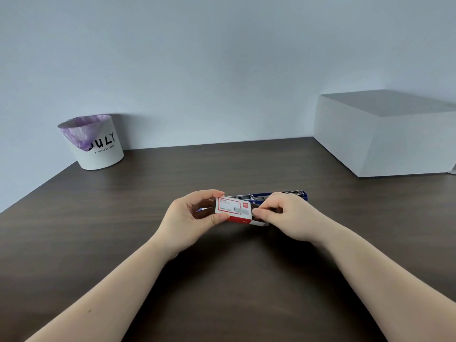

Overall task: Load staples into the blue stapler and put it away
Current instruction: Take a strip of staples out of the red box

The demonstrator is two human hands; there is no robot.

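Observation:
A small red-and-white staple box [234, 210] is held above the dark wooden table [148, 218] at the centre of the head view. My left hand [195, 215] grips its left end between thumb and fingers. My right hand [286, 215] pinches the inner tray [259, 222] that sticks out a little at the box's right end. Just behind the hands lies the blue stapler [276, 195], opened out flat with its metal staple channel showing; the hands and box hide much of it.
A white bin [98, 149] with a purple liner and black lettering stands at the table's back left against the wall. A large white box [385, 137] sits at the back right. Bare table stretches in front of my arms.

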